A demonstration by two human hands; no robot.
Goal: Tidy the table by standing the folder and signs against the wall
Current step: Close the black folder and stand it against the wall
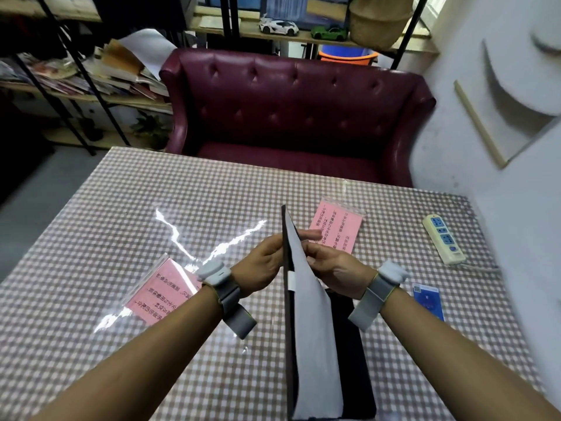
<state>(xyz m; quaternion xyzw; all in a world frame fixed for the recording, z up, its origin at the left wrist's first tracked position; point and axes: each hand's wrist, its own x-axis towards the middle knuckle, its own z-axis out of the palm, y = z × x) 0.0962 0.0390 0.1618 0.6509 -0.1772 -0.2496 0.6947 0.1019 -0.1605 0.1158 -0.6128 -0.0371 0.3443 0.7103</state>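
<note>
A black folder (pixel 349 354) lies on the checked table (pixel 121 344) near its front edge, its cover lifted upright with a white sheet (pixel 312 329) against it. My left hand (pixel 261 265) grips the raised cover's top edge from the left. From the right, my right hand (pixel 331 265) pinches the same edge and sheet. One pink sign in a clear sleeve (pixel 161 290) lies flat to the left, partly under my left wrist. Another pink sign (pixel 337 229) lies flat behind the folder. The white wall (pixel 501 177) runs along the table's right side.
A white power strip (pixel 443 238) lies near the wall at the table's right edge, with a blue card (pixel 428 302) in front of it. A dark red sofa (pixel 288 117) stands behind the table. Cluttered shelves fill the back left.
</note>
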